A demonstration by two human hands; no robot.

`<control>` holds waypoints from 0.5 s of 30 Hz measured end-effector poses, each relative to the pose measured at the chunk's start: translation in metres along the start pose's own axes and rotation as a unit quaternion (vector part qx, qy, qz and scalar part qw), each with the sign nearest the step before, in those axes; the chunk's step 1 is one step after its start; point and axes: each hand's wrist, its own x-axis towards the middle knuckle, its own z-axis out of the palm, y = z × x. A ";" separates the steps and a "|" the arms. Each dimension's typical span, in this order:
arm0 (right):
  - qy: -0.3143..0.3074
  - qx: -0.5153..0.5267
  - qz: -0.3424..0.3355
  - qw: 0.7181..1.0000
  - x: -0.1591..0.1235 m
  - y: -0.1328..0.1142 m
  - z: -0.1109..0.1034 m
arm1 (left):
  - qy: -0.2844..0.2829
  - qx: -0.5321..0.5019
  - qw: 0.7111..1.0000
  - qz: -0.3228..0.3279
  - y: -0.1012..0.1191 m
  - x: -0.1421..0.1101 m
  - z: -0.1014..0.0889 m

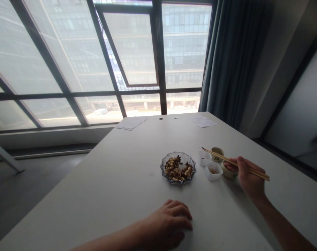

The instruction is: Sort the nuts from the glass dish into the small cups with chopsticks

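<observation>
Left hand [168, 221] rests on the white surface [95, 195], its grip loosely spread and holding nothing; right hand [249, 176] pinches wooden chopsticks [221, 161] above white plastic cups [213, 171], just right of a glass dish [192, 168] of peanuts [174, 169].

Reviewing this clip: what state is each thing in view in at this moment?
right hand: raised, holding the chopsticks
chopsticks: held above the cups
left hand: resting on the table, empty
glass dish: filled with nuts
nuts: heaped in the dish
white plastic cup: holding a little food
curtain: hanging beside the window
</observation>
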 end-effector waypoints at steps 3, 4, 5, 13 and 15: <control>0.001 0.002 0.008 1.000 0.001 0.003 -0.001 | 0.002 0.001 1.000 0.003 0.000 0.000 0.001; 0.001 0.003 0.010 1.000 0.002 0.004 -0.001 | 0.003 0.002 1.000 0.003 -0.001 0.000 0.001; 0.001 0.005 0.010 1.000 0.002 0.003 0.000 | 0.003 0.003 1.000 0.002 -0.001 0.000 0.002; 0.000 0.018 0.018 1.000 0.001 -0.005 0.004 | 0.001 0.007 1.000 -0.006 0.001 -0.002 -0.001; -0.002 0.017 0.020 1.000 0.001 -0.005 0.003 | -0.001 0.007 1.000 -0.009 0.002 -0.001 -0.001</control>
